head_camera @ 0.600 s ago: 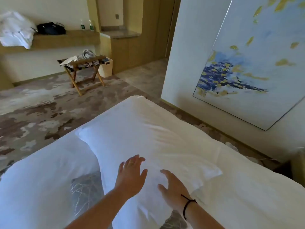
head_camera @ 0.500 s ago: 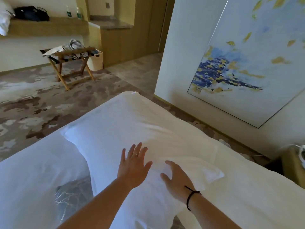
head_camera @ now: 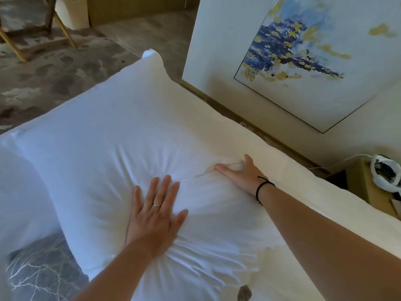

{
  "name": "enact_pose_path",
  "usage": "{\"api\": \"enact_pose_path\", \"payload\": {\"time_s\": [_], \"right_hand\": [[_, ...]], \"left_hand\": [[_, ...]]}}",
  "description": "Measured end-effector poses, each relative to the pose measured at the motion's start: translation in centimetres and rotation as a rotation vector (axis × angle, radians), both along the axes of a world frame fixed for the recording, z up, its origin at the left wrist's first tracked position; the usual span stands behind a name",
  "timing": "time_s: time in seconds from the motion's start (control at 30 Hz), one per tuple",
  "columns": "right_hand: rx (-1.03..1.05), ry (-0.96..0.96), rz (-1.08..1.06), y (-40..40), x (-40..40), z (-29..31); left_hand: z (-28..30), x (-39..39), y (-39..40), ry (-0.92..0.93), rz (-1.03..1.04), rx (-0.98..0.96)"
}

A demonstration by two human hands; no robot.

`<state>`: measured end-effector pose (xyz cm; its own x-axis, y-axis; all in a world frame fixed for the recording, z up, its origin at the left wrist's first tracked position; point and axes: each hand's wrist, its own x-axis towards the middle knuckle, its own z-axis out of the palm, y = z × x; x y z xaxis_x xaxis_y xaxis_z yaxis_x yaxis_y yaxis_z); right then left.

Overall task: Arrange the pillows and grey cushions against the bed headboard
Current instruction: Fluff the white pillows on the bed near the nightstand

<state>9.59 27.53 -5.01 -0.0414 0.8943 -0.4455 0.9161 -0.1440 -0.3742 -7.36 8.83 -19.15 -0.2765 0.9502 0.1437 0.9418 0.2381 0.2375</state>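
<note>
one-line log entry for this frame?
left hand: flat on white pillow | right hand: pressing pillow edge | grey cushion: untouched

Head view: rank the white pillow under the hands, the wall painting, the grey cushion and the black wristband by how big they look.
1. white pillow, nearest the camera, which inflates it
2. painting, cropped by the frame
3. grey cushion, mostly hidden, so its rank is unsure
4. black wristband, on the right hand

Soft, even daylight; the white pillow [head_camera: 104, 148] looks bluish, with faint shadows in its creases. Slightly soft focus, wide-angle bending at the edges.
</note>
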Motion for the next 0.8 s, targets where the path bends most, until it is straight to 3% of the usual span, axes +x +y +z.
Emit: {"api": "enact_pose_path", "payload": {"time_s": [0.13,0.33,0.5,0.7,0.8], "right_hand": [[-0.133,-0.031,-0.079,0.0,0.2,-0.4],[-0.047,0.014,-0.028,-2.1,0.3,-1.1],[0.215,0.006,0.046,-6.0,0.1,0.2],[0.434,0.238,0.005,-12.0,1.4,4.8],[0.582,0.337,0.066,-14.6,2.9,9.2]], "left_hand": [[-0.3,-0.1,-0.4,-0.006,-0.010,0.001],[0.8,-0.4,-2.0,-0.040,-0.011,-0.052],[3.1,-0.5,-4.6,-0.135,0.047,-0.177],[9.0,1.8,-10.5,-0.312,0.109,-0.118],[12.6,3.9,-12.8,-0.305,0.102,-0.085]]}}
